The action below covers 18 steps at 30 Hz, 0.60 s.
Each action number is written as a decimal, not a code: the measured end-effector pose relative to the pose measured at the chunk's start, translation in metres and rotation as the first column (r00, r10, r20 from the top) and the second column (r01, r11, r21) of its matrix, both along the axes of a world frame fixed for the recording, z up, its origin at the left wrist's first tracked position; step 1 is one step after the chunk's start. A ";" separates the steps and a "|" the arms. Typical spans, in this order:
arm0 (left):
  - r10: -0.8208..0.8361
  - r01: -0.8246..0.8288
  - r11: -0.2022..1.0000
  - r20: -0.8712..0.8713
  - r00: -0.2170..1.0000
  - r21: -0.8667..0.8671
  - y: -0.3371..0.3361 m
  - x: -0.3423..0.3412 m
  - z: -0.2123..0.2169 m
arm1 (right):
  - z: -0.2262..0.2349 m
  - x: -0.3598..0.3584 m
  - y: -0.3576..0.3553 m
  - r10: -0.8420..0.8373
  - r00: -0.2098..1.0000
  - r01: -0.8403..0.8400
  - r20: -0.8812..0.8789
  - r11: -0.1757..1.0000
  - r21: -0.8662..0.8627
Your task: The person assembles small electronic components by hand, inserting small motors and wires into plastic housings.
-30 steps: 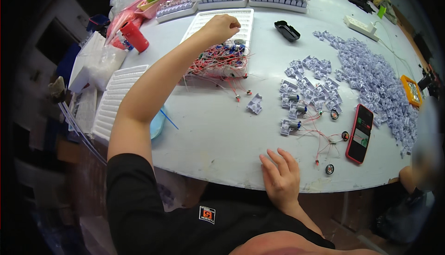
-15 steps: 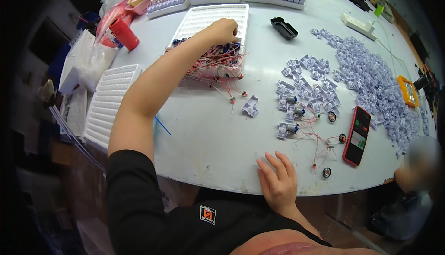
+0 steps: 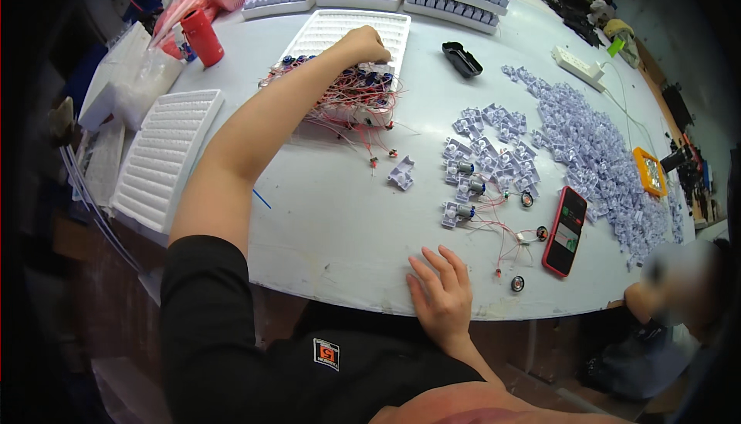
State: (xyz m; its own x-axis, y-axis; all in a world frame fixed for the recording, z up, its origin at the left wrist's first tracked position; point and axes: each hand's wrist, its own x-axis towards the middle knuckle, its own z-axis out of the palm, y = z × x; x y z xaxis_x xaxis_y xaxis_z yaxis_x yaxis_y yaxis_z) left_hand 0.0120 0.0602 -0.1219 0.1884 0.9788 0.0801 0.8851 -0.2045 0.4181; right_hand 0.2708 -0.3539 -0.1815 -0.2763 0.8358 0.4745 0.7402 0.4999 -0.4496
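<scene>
My left hand (image 3: 363, 46) reaches over a white ribbed tray (image 3: 328, 27). Its fingers are curled down at the edge of a heap of small motors with red and white wires (image 3: 359, 92), and whatever is between the fingertips is hidden. My right hand (image 3: 446, 297) rests on the table's front edge, fingers apart, holding nothing. Ahead of it lie three grey plastic housings with motors set in them (image 3: 469, 189), their wires running to small round speakers (image 3: 518, 283). A single housing (image 3: 401, 173) lies between the tray and these.
A large pile of grey housings (image 3: 594, 146) spreads to the right, near a red-cased phone (image 3: 565, 231) and an orange box (image 3: 649, 172). Filled trays (image 3: 451, 9) stand at the back. Left are another white tray (image 3: 166, 154) and a red can (image 3: 202, 38). Someone sits at lower right.
The whole view has shifted slightly, so the table's things appear further left. My left hand stays over the tray heap, and my right hand still rests at the table edge.
</scene>
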 end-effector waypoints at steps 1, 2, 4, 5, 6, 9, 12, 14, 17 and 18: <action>0.039 -0.037 0.999 0.129 0.991 -0.017 0.001 -0.002 0.002 | 0.000 0.000 0.000 -0.008 1.000 0.008 -0.002 1.000 -0.003; 0.078 -0.071 0.997 0.254 0.964 -0.037 0.003 -0.003 0.006 | 0.000 0.001 -0.001 -0.014 1.000 0.014 -0.005 1.000 -0.005; 0.108 -0.097 0.994 0.346 0.932 -0.049 0.005 -0.008 0.012 | 0.001 0.001 -0.002 -0.010 1.000 0.010 0.008 1.000 -0.001; 0.128 -0.117 0.992 0.494 0.860 -0.052 0.004 -0.011 0.013 | 0.001 0.001 -0.002 -0.015 1.000 0.015 0.017 1.000 -0.006; 0.139 -0.130 0.990 0.628 0.766 -0.060 0.001 -0.010 0.014 | 0.001 0.001 -0.003 -0.011 1.000 0.011 0.018 1.000 0.000; 0.141 -0.171 0.984 0.810 0.570 -0.051 0.000 -0.013 0.029 | 0.003 0.000 -0.004 -0.012 1.000 0.012 0.020 1.000 -0.009; 0.112 -0.167 0.985 0.924 0.366 -0.054 0.001 -0.019 0.046 | 0.003 -0.001 -0.005 -0.014 1.000 0.014 0.007 1.000 -0.007; -0.015 -0.131 0.990 0.971 0.238 0.047 -0.002 -0.020 0.058 | 0.002 -0.001 -0.005 -0.019 1.000 0.019 0.020 1.000 -0.001; -0.042 -0.141 0.987 0.975 0.219 0.074 -0.002 -0.022 0.061 | 0.003 -0.003 -0.004 -0.027 0.999 0.028 0.032 1.000 -0.004; -0.059 -0.131 0.987 0.975 0.216 0.089 -0.001 -0.021 0.061 | 0.003 -0.001 -0.004 -0.022 0.999 0.022 0.023 1.000 -0.001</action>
